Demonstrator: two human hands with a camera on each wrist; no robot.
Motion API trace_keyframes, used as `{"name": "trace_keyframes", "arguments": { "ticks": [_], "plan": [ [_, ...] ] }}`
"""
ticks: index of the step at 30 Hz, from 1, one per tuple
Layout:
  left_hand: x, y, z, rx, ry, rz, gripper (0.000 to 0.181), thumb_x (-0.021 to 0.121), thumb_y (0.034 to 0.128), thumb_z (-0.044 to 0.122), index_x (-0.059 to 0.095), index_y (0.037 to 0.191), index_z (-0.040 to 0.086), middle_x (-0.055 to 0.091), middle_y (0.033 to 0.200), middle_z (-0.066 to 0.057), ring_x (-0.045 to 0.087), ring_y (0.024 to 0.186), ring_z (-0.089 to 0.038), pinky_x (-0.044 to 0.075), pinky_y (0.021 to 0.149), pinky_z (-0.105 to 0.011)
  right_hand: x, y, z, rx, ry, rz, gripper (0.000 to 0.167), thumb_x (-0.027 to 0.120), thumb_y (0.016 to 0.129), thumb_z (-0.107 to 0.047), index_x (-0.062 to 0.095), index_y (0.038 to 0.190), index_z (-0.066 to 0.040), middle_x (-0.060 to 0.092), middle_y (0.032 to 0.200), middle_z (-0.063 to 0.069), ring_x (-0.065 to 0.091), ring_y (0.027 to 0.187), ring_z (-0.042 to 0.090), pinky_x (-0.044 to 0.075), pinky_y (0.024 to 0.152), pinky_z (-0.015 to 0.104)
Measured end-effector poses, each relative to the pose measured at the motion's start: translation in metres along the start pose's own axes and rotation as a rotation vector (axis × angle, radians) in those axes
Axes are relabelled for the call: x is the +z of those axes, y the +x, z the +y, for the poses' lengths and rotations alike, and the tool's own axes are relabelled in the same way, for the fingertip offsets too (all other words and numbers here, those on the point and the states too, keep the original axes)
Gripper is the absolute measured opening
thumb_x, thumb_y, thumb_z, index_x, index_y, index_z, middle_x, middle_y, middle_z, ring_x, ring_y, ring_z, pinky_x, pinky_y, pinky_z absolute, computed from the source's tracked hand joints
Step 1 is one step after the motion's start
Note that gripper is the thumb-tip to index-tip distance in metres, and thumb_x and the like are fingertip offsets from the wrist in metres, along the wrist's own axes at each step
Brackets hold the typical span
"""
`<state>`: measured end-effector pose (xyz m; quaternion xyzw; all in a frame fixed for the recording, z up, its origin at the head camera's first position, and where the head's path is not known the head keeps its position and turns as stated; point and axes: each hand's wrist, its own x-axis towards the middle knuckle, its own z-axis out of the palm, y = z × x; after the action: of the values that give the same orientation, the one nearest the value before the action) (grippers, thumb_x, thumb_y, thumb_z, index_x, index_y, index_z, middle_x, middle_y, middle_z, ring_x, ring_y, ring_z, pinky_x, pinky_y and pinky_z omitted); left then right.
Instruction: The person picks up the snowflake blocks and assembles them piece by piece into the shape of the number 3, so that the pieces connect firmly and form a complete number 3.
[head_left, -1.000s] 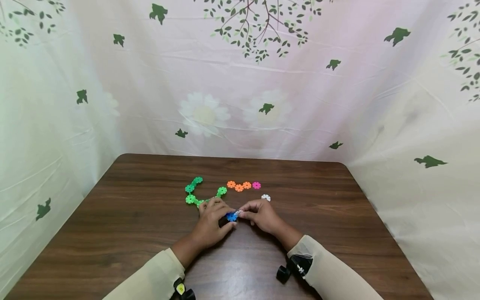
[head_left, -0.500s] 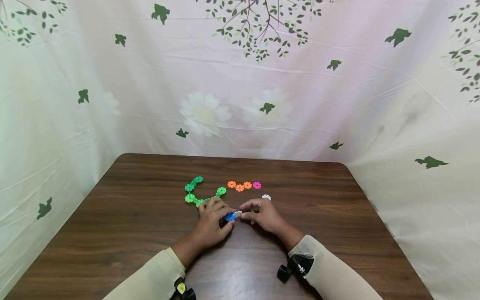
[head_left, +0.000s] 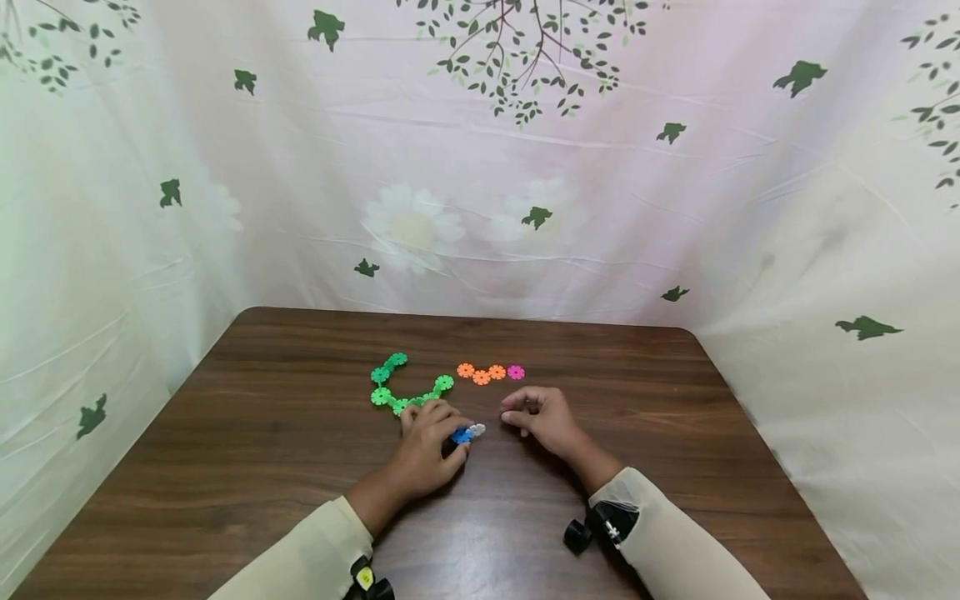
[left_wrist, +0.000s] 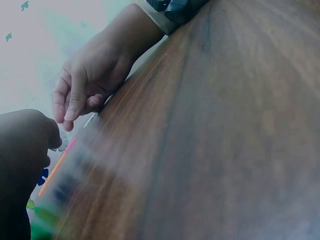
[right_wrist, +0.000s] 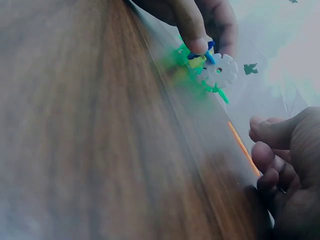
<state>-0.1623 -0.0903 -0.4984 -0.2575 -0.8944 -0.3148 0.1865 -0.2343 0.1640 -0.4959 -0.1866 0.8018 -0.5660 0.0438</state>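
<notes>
Near the middle of the table my left hand (head_left: 429, 448) pinches a blue notched flower disc (head_left: 461, 436) between thumb and fingers. A white flower disc (right_wrist: 222, 70) is joined to the blue one and stands tilted beside the fingertips. A chain of green flower discs (head_left: 381, 396) curves away behind that hand, its lower part partly covered by the fingers. In the right wrist view a bit of yellow (right_wrist: 196, 62) shows by the blue piece. To the right, my right hand (head_left: 553, 423) hovers with loosely bent fingers; I see nothing between them.
Joined orange flower discs (head_left: 482, 377) lie farther back, with a pink disc (head_left: 516, 372) at their right end. The brown wooden table (head_left: 247, 467) carries everything. A patterned cloth (head_left: 480, 158) hangs behind and along both sides.
My right hand has let go of the white disc at the blue piece and moved right. It now covers the spot where a loose white disc lay. The left hand stays nearly still.
</notes>
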Motion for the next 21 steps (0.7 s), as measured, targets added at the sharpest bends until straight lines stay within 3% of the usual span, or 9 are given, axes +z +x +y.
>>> {"name": "trace_keyframes", "arguments": {
  "ticks": [8, 12, 16, 21],
  "plan": [
    [0.002, 0.000, 0.000, 0.002, 0.010, -0.003, 0.024, 0.080, 0.0914, 0.012, 0.081, 0.116, 0.015, 0.076, 0.112, -0.001, 0.062, 0.122, -0.030, 0.030, 0.097, -0.056, -0.006, 0.003, 0.005, 0.017, 0.001, 0.196, 0.014, 0.084, 0.090, 0.006, 0.077, 0.103, 0.005, 0.079, 0.093, 0.022, 0.056, 0.054, 0.006, 0.052, 0.054, 0.023],
    [0.003, 0.000, 0.001, -0.008, -0.002, -0.011, 0.024, 0.080, 0.0921, 0.011, 0.080, 0.116, 0.014, 0.078, 0.113, -0.001, 0.061, 0.124, -0.032, 0.029, 0.098, -0.057, -0.009, 0.006, 0.009, -0.023, -0.094, 0.279, 0.022, 0.087, 0.086, 0.007, 0.076, 0.105, 0.006, 0.075, 0.092, 0.023, 0.056, 0.062, 0.006, 0.048, 0.060, 0.020],
    [0.004, 0.002, 0.002, -0.004, -0.009, -0.003, 0.025, 0.080, 0.0917, 0.011, 0.080, 0.116, 0.014, 0.078, 0.112, -0.001, 0.062, 0.123, -0.033, 0.029, 0.098, -0.057, -0.013, 0.009, 0.012, -0.053, -0.247, 0.350, 0.026, 0.093, 0.081, 0.004, 0.078, 0.102, 0.003, 0.074, 0.098, 0.018, 0.061, 0.078, 0.017, 0.048, 0.073, 0.023],
    [0.007, 0.006, 0.000, 0.014, -0.007, 0.027, 0.025, 0.082, 0.0902, 0.010, 0.081, 0.115, 0.013, 0.078, 0.110, -0.001, 0.062, 0.121, -0.033, 0.028, 0.097, -0.057, -0.016, 0.013, 0.016, -0.016, -0.347, 0.379, 0.028, 0.095, 0.079, 0.000, 0.080, 0.102, 0.003, 0.075, 0.107, 0.019, 0.061, 0.104, 0.035, 0.044, 0.093, 0.039]
  ]
}}
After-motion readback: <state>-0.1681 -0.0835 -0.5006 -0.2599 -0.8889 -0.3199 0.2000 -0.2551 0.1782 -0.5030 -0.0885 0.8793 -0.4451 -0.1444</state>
